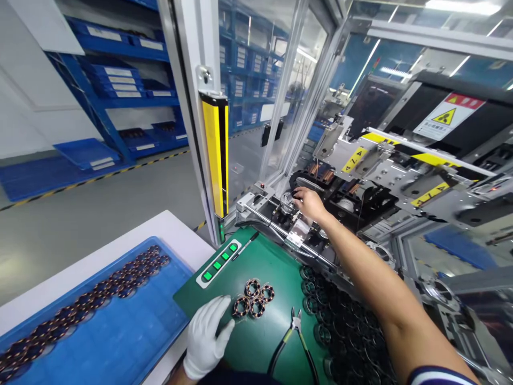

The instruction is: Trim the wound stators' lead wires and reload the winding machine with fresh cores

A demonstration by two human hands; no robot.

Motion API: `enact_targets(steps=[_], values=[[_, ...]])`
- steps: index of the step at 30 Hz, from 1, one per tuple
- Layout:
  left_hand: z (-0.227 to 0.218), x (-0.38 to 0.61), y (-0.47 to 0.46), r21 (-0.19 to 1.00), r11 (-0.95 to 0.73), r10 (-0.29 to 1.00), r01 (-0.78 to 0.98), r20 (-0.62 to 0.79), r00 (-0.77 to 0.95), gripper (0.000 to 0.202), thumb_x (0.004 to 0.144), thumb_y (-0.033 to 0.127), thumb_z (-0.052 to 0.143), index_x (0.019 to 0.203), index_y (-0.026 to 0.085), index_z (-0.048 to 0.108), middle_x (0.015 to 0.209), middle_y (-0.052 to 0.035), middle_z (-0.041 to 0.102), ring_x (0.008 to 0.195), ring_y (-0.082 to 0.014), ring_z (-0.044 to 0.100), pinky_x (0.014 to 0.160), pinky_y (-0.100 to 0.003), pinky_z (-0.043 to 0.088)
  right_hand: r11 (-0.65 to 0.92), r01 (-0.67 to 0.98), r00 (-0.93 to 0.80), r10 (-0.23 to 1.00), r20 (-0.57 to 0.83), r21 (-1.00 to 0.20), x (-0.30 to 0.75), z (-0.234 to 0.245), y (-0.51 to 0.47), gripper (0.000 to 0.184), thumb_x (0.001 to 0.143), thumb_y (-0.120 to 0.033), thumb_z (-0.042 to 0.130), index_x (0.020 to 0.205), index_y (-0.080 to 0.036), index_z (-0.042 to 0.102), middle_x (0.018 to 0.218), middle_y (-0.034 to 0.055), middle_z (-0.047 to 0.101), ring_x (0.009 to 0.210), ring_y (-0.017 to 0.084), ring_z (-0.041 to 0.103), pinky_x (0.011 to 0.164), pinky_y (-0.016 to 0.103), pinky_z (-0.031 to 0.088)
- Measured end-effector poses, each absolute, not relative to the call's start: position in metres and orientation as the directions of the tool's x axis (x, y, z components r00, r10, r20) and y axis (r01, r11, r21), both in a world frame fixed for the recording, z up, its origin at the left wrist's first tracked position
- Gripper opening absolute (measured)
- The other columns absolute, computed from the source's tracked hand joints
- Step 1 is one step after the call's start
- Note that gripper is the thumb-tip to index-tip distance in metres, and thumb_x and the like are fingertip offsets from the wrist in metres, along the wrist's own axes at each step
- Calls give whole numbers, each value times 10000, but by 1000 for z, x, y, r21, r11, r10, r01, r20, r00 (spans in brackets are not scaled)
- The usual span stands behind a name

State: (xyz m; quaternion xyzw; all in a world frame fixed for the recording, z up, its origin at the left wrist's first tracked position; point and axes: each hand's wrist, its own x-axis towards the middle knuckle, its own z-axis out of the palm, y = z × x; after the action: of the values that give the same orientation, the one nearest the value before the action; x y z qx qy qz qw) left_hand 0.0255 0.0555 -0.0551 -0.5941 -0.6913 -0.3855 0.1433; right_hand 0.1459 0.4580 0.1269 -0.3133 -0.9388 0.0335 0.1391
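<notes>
My left hand point(208, 334), in a white glove, lies over the near edge of the green work surface point(276, 256) with its fingers stretched and thumb apart. Just right of its fingertips sits a cluster of several copper-wound stators point(256, 307). My right hand point(309, 203) is bare and reaches into the machine, its fingers bent together at a round metal fixture point(287, 202). A small dark part shows by those fingertips; its kind is hidden. Side cutters point(296, 323) with green and black handles lie with their handles spread, to the right of the stators.
A blue tray point(160, 326) on the left holds rows of wound stators. Many dark rings point(340, 315) are packed on the right, beneath my right forearm. A yellow light curtain point(215, 155) stands on the machine's frame. Green-lit buttons point(217, 265) line the surface's left edge.
</notes>
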Motion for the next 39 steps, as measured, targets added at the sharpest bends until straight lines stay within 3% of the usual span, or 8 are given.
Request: enact_targets(steps=[7,15,19,23,26,29,34,39], values=[[-55,26,57,359,8,719,933,647,-255,361,878,282,559,1232,215,576,1048,-113,756,949,-268,722,799,-390,581,815,577,-799,577,171,-56,140,136,457,290,948,-346,583,1175,-167,608,1222,89,616,1061,202,622,920,421,531],[-55,27,57,352,26,721,936,642,-261,339,881,287,562,1215,229,588,1051,-98,756,955,-260,720,810,-380,573,875,484,-853,471,224,1,157,126,434,324,937,-332,603,1210,-157,594,1281,101,590,1133,229,598,960,457,513],[-54,28,59,308,33,715,951,658,-238,308,899,291,550,1189,195,594,1042,-106,754,944,-248,717,821,-363,562,885,466,-827,436,356,0,158,134,423,303,934,-232,588,1216,-121,601,1275,147,610,1179,259,593,986,478,510],[-55,24,61,267,29,727,963,656,-204,308,918,302,546,1187,160,593,1053,-131,743,954,-259,707,843,-371,541,873,487,-727,413,549,-12,197,163,383,429,911,-105,483,1337,-66,521,1425,231,499,1355,304,458,1104,521,431],[-51,19,64,228,-2,802,974,582,-135,459,918,411,539,1271,119,555,1144,-183,705,1042,-322,671,872,-425,521,862,506,-637,365,680,12,257,188,332,521,907,-134,517,1420,-161,435,1470,165,475,1380,270,435,1119,527,420],[-42,17,72,170,-33,889,985,454,-49,744,886,608,480,1390,62,445,1259,-240,634,1145,-384,609,917,-478,504,834,545,-551,276,787,89,323,203,279,597,841,-96,623,1408,-196,461,1356,151,589,1259,271,565,1036,494,504],[-33,23,89,221,-28,920,975,386,-61,828,912,581,455,1492,20,269,1198,-244,662,1078,-358,640,925,-456,511,620,784,-417,500,759,23,421,168,213,468,799,-65,681,1250,-166,602,1165,142,697,1071,258,674,946,441,561],[-36,25,97,274,19,928,961,353,-119,822,909,597,441,1491,34,295,1150,-227,691,1036,-365,658,900,-458,526,461,886,-359,738,571,-39,469,79,175,190,912,-233,603,1064,-130,650,1074,160,703,1004,264,684,879,453,597]])
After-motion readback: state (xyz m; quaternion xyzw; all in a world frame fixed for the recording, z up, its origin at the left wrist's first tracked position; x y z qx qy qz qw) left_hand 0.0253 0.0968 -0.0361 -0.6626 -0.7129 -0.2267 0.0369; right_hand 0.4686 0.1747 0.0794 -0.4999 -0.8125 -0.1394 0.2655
